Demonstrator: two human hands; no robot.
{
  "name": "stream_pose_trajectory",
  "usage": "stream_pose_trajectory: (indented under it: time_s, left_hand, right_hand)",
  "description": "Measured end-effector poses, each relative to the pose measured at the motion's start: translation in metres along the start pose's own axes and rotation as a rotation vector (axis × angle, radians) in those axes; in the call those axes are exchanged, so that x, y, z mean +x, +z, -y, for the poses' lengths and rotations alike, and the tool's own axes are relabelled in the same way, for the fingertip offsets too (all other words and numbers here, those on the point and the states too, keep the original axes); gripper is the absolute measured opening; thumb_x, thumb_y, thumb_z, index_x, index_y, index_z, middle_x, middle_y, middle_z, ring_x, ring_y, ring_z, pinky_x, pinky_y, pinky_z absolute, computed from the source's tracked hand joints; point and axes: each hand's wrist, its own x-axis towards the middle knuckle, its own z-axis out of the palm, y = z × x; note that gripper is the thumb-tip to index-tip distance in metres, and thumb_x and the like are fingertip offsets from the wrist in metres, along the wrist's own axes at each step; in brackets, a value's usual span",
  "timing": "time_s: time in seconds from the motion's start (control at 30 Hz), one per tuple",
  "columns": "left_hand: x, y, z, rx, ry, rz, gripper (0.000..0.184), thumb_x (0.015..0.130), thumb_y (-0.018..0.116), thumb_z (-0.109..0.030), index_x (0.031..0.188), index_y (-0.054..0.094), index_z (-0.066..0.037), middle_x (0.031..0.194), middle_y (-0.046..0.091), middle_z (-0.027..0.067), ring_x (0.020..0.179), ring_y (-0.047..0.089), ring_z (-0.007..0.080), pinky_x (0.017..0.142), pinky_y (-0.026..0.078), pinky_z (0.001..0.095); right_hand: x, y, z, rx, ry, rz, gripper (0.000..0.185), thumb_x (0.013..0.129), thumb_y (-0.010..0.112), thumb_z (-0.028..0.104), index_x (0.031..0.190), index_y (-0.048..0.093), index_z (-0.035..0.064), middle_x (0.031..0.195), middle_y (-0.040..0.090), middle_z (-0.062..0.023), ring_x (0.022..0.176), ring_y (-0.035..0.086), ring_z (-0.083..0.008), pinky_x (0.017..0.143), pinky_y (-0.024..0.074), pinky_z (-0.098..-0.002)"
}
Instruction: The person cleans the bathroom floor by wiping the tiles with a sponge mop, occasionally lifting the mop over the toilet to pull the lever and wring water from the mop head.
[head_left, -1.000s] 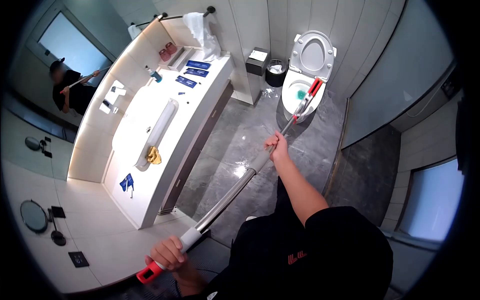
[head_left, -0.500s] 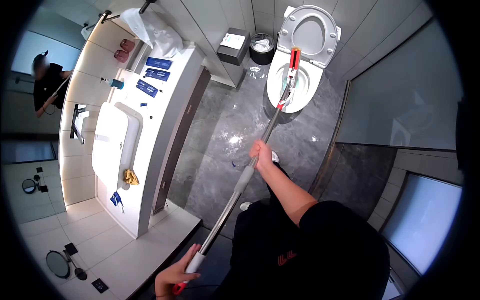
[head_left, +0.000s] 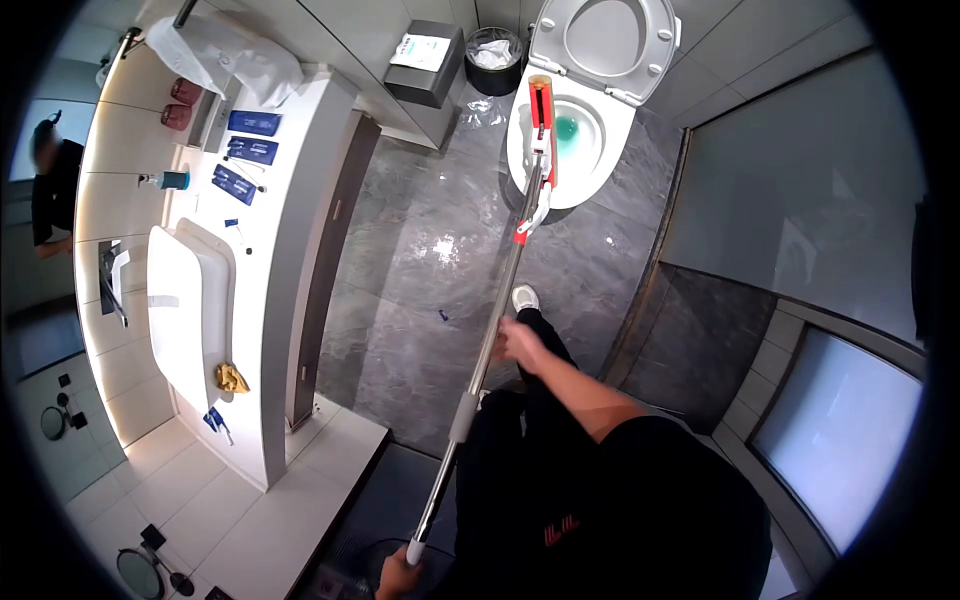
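A sponge mop (head_left: 488, 350) with a long metal pole runs diagonally in front of me. Its red and white head (head_left: 541, 115) is raised over the left side of the toilet bowl (head_left: 597, 160), whose lid is up and which holds greenish water. My left hand (head_left: 398, 573) is closed round the handle's lower end, partly cut off by the frame edge. Midway along the pole is my right hand (head_left: 522, 345), slightly blurred, its fingers curled round the far side of the shaft.
At left, a counter carries a white basin (head_left: 190, 310), blue packets (head_left: 253, 150), a soap bottle (head_left: 174, 180) and a yellow cloth (head_left: 231, 378). A trash bin (head_left: 494, 62) stands beside the toilet. A small blue scrap (head_left: 443, 315) lies on the grey floor. Glass panel (head_left: 790, 200) at right.
The mop head has moved left from the middle of the bowl to its left side. Both hands have shifted lower in view with the pole, and the room appears shifted left and up.
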Motion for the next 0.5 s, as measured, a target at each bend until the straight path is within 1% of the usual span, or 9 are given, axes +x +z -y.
stream_pose_trajectory:
  time_s: [0.03,0.07,0.13,0.17,0.27,0.33,0.37,0.4,0.5]
  left_hand:
    - [-0.005,0.012,0.029,-0.185,0.070,0.054,0.031,0.083,0.058,-0.007,0.113,0.059,-0.007,0.085,0.064,0.0043,0.069,0.056,0.0130,0.059,0.046,0.0349]
    - [-0.007,0.021,0.040,-0.206,-0.004,0.081,0.032,0.082,0.058,-0.007,0.114,0.058,-0.006,0.083,0.064,0.0057,0.069,0.056,0.0138,0.060,0.046,0.0354]
    - [-0.005,0.033,0.047,-0.248,-0.153,0.137,0.036,0.079,0.058,-0.006,0.115,0.057,-0.004,0.081,0.065,0.0086,0.069,0.057,0.0154,0.061,0.047,0.0366]
    - [-0.006,0.033,0.040,-0.325,-0.187,0.145,0.035,0.078,0.056,-0.002,0.113,0.057,-0.003,0.083,0.065,0.0124,0.072,0.058,0.0184,0.065,0.048,0.0375]
    - [-0.002,0.019,0.005,-0.269,-0.082,0.073,0.033,0.078,0.055,-0.001,0.111,0.057,-0.003,0.084,0.064,0.0143,0.075,0.059,0.0208,0.069,0.048,0.0375]
    - [0.000,0.015,0.006,-0.209,-0.138,0.104,0.032,0.078,0.055,-0.002,0.110,0.057,-0.002,0.086,0.064,0.0152,0.078,0.059,0.0209,0.071,0.047,0.0380]
    - [0.003,0.011,0.003,-0.187,-0.137,0.107,0.033,0.078,0.055,-0.002,0.111,0.057,-0.002,0.086,0.064,0.0160,0.078,0.059,0.0218,0.071,0.047,0.0384]
    - [0.007,0.008,0.002,-0.166,-0.133,0.111,0.033,0.078,0.056,-0.003,0.111,0.057,-0.002,0.086,0.064,0.0167,0.078,0.059,0.0228,0.072,0.047,0.0388]
    - [0.020,0.026,0.041,-0.286,-0.126,0.074,0.038,0.077,0.060,-0.007,0.115,0.055,-0.004,0.086,0.064,0.0192,0.076,0.061,0.0287,0.070,0.047,0.0411]
  right_hand:
    - [0.016,-0.037,0.010,-0.066,-0.128,-0.054,0.040,0.094,0.039,0.044,0.088,0.056,0.0080,0.080,0.063,-0.0115,0.059,0.061,-0.0233,0.055,0.0494,-0.0346]
    - [0.040,-0.081,0.025,-0.134,-0.256,-0.106,0.046,0.094,0.036,0.048,0.087,0.058,0.0076,0.083,0.064,-0.0122,0.061,0.061,-0.0229,0.056,0.0501,-0.0346]
    - [0.082,-0.131,0.085,-0.110,-0.514,-0.328,0.039,0.090,0.042,0.045,0.085,0.057,0.0095,0.072,0.062,-0.0077,0.059,0.058,-0.0178,0.054,0.0457,-0.0299]
    - [0.112,-0.149,0.116,-0.237,-0.698,-0.503,0.036,0.090,0.042,0.044,0.088,0.056,0.0112,0.077,0.061,-0.0045,0.064,0.057,-0.0151,0.057,0.0435,-0.0282]
    - [0.135,-0.100,0.211,0.001,-0.866,-0.626,0.039,0.089,0.048,0.046,0.108,0.058,0.0143,0.092,0.059,0.0022,0.084,0.054,-0.0113,0.076,0.0403,-0.0310]
    - [0.175,-0.106,0.237,-0.097,-0.841,-0.367,0.043,0.088,0.050,0.046,0.115,0.057,0.0134,0.091,0.059,0.0022,0.088,0.052,-0.0109,0.082,0.0372,-0.0322]
    - [0.190,-0.112,0.241,-0.257,-0.727,-0.318,0.038,0.089,0.052,0.044,0.109,0.059,0.0126,0.090,0.060,0.0009,0.083,0.053,-0.0114,0.077,0.0398,-0.0313]
    - [0.207,-0.116,0.236,-0.271,-0.782,-0.343,0.031,0.088,0.055,0.040,0.098,0.058,0.0112,0.081,0.057,0.0006,0.073,0.052,-0.0121,0.070,0.0417,-0.0299]
    - [0.181,-0.101,0.246,0.074,-0.745,-0.411,0.020,0.083,0.059,0.032,0.084,0.054,0.0124,0.070,0.049,0.0019,0.065,0.048,-0.0130,0.063,0.0422,-0.0303]
